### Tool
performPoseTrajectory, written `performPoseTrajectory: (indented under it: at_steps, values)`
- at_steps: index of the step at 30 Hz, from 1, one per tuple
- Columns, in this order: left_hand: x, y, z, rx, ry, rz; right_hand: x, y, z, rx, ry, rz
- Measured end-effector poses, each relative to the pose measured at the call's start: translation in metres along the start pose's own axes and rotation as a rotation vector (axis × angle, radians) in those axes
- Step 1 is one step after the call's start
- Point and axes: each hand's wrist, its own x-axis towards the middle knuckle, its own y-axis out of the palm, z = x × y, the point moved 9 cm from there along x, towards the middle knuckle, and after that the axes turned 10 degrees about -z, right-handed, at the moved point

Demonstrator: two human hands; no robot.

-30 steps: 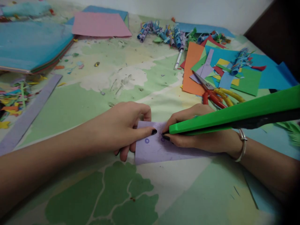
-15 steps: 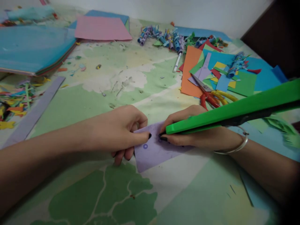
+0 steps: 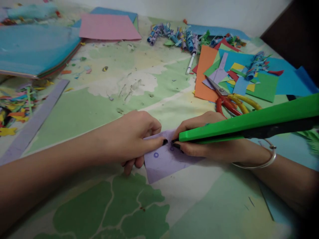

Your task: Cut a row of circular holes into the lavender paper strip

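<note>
A small purple paper (image 3: 159,166) lies at a slant on the table, with small dark rings drawn on it. At its left end my left hand (image 3: 139,139) is closed, thumb on top and the other fingers curled behind and under the edge. My right hand (image 3: 211,146) is over the paper's right part, thumb and forefinger closed around the blunt end of a long bright green tool (image 3: 244,119) with a black underside. That tool runs out past the right edge of the view, so its kind cannot be made out. Thumb and fingertips hide what touches the paper.
Scissors (image 3: 229,101) with red and yellow handles lie beyond my right hand, beside orange paper (image 3: 205,79). Curled fringed paper rolls (image 3: 174,36) and a white marker (image 3: 190,63) are farther back. Left are a purple strip (image 3: 37,116), paper scraps (image 3: 17,106) and a blue folder (image 3: 30,49).
Both hands have shifted slightly right in view, along with the paper. The outer part of the green tool sits a little lower. Both grips look the same.
</note>
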Motion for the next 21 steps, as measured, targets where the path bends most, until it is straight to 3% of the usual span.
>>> performPoseTrajectory:
  at_steps: [15,21]
  values:
    - [-0.005,-0.002,-0.003,-0.052,-0.015,-0.026,-0.003,-0.001,0.006,0.04,0.001,-0.018]
    - [-0.023,0.013,0.001,-0.163,-0.123,0.096,0.001,0.003,0.007,0.06,0.041,0.049]
